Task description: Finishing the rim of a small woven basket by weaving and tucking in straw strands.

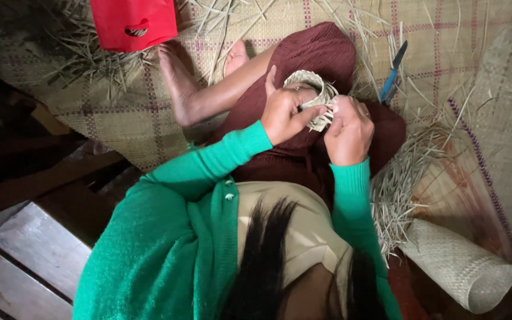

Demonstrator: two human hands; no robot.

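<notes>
1. A large woven mat [445, 41], tan with purple-red check lines, fills the upper half and right side of the frame; the person sits on it.
2. Loose dry straw strips [401, 184] lie heaped on the mat right of centre, beside the person's right sleeve, with more scattered along the top edge.
3. A rolled piece of pale woven matting [457, 266] lies at the lower right, its open round end toward the bottom right corner. What is inside it cannot be told.
4. A red bag [133, 22] with a cut-out handle slot sits at the top left on the straw; its contents are not visible.
5. A small woven basket piece [312, 83], pale straw and ring-shaped, rests on the dark red cloth over the knee at the upper centre. It looks empty and open, with loose strip ends sticking out at its lower edge.
6. The left hand [282, 112] is curled around the near side of the basket piece, thumb and forefinger pinched on a strip.
7. The right hand [348, 130] is closed in a loose fist, its fingertips gripping the strip ends at the basket's right edge; the two hands nearly touch.
8. A blue-handled knife [393, 74] lies on the mat, upper right of the hands and apart from them.
</notes>
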